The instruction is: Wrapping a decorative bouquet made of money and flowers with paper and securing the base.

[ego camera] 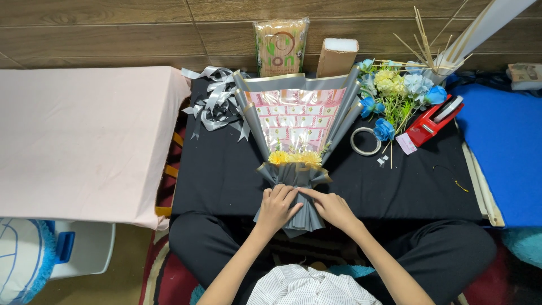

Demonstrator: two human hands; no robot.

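A fan-shaped bouquet [296, 118] wrapped in grey paper lies on a black cloth-covered table [226, 175], its wide top filled with rows of pink folded notes and yellow flowers [295, 158] below them. Both hands rest on the gathered grey stem wrap [298, 181] near the table's front edge. My left hand [276, 208] presses its left side, fingers curled on the paper. My right hand [332, 209] holds the right side, its index finger stretched across the wrap.
Grey ribbon loops [217, 104] lie left of the bouquet. A clear tape roll [365, 141], a red tape dispenser [432, 120], blue and yellow artificial flowers [395, 93] and wooden skewers [426, 42] lie to the right. A pink-covered surface [84, 141] stands left, a blue mat [502, 152] right.
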